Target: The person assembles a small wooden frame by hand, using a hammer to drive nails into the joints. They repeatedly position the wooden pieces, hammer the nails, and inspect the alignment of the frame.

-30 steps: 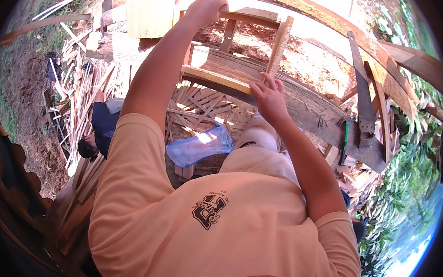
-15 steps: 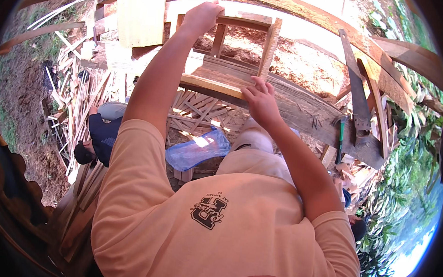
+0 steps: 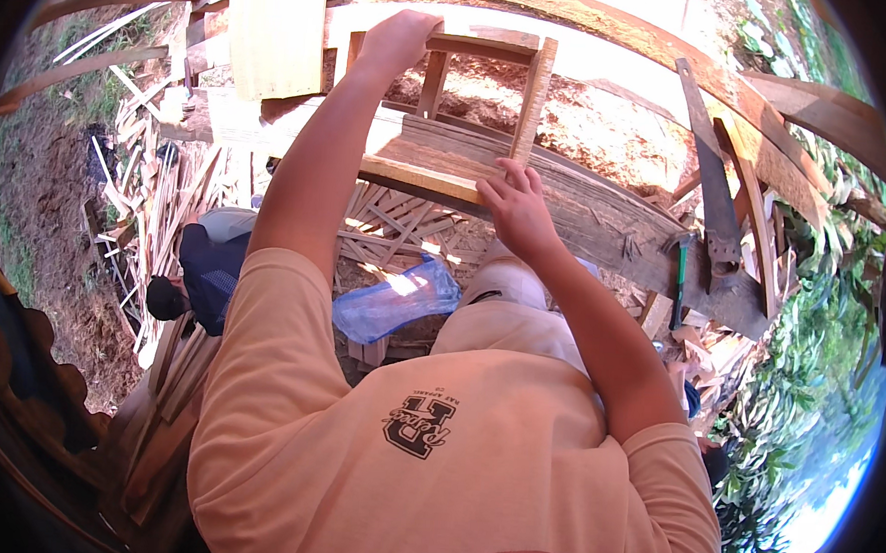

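we had a wooden frame [image 3: 423, 176] over the middle stretch of the weathered plank [image 3: 606, 220], its near rail running close along the plank's near edge; whether the frame rested its weight there, we could not tell. our left hand [image 3: 400, 42] was out past the plank's far edge, fingers curled closed around the frame's far rail toward its left end, the fingertips hidden. our right hand [image 3: 515, 202] was above the plank's near edge, fingers bent and touching the frame's near right corner; we could not tell whether they clasped it firmly, as the thumb was out of sight.

at the plank's right end we had a hand saw [image 3: 711, 165], its handle over the wood and its blade slanting away beyond the far edge. just left of the saw, a hammer [image 3: 680, 279] had its head on the plank and its green handle toward us. a pale board [image 3: 275, 32] stood over the plank's left part. on our side of the plank lay scattered wood strips [image 3: 391, 219] and a blue plastic bag [image 3: 397, 299], and a co-worker [image 3: 208, 264] in dark clothing was below its left end.
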A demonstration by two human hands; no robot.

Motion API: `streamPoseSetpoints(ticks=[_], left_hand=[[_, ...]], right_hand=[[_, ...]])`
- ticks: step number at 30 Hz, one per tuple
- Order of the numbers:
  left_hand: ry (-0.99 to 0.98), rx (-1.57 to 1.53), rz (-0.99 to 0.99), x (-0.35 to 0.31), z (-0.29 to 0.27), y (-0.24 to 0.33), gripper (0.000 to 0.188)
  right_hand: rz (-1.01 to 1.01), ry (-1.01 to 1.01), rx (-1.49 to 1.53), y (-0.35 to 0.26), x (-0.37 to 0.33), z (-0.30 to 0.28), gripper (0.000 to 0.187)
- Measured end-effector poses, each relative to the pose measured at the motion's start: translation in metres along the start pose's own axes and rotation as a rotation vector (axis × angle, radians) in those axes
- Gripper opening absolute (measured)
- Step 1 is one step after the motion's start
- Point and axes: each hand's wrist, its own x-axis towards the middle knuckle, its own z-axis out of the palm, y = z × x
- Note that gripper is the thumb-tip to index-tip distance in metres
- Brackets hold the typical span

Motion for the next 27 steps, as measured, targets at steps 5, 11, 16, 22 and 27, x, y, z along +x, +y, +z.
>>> streamPoseSetpoints(ticks=[5,11,16,22,27], left_hand=[[-0.030,0.020,-0.035,-0.001,-0.003,0.005,0.023],[0.033,0.027,-0.059,-0.011,0.005,0.011,0.037],[0.465,0.022,-0.252,-0.031,0.020,0.118,0.094],[-0.129,-0.333,-0.515,-0.003,0.014,0.204,0.120],[-0.033,-0.139,-0.469,0.009,0.046,0.209,0.103]], right_hand=[[-0.018,0.011,0.003,0.001,-0.003,-0.001,0.035],[-0.010,-0.046,-0.033,-0.001,0.000,0.002,0.033],[-0.002,-0.042,-0.094,0.002,0.000,0.006,0.031],[-0.064,-0.053,-0.206,-0.002,-0.008,-0.008,0.038],[0.093,-0.031,-0.132,-0.009,-0.045,-0.065,0.051]])
